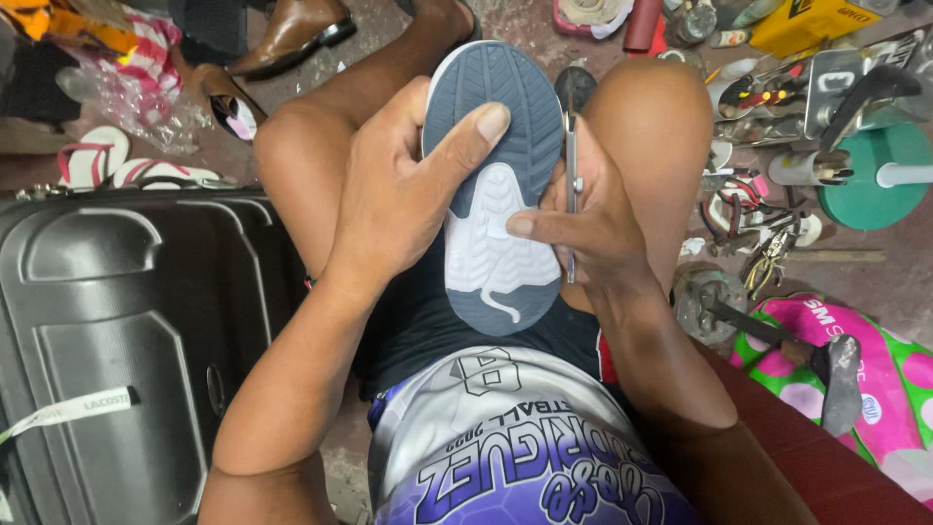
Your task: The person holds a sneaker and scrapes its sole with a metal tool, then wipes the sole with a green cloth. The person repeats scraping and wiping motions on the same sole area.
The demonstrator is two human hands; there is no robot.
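A shoe (496,194) lies sole up on my lap between my knees; the sole is dark blue-grey with a white middle patch. My left hand (394,199) grips its left edge, with the thumb pressed across the blue forepart. My right hand (593,228) holds the shoe's right edge, its thumb on the white patch, and also holds a thin metal tool (571,185) upright along the sole's side. A loose white thread (501,306) curls over the heel.
A black hard suitcase (117,340) stands at my left. Sandals (107,165) and a brown leather shoe (292,34) lie at the back left. Tools, a green disc stand (865,185), a metal shoe anvil (777,335) and a pink patterned bag (875,369) crowd the right.
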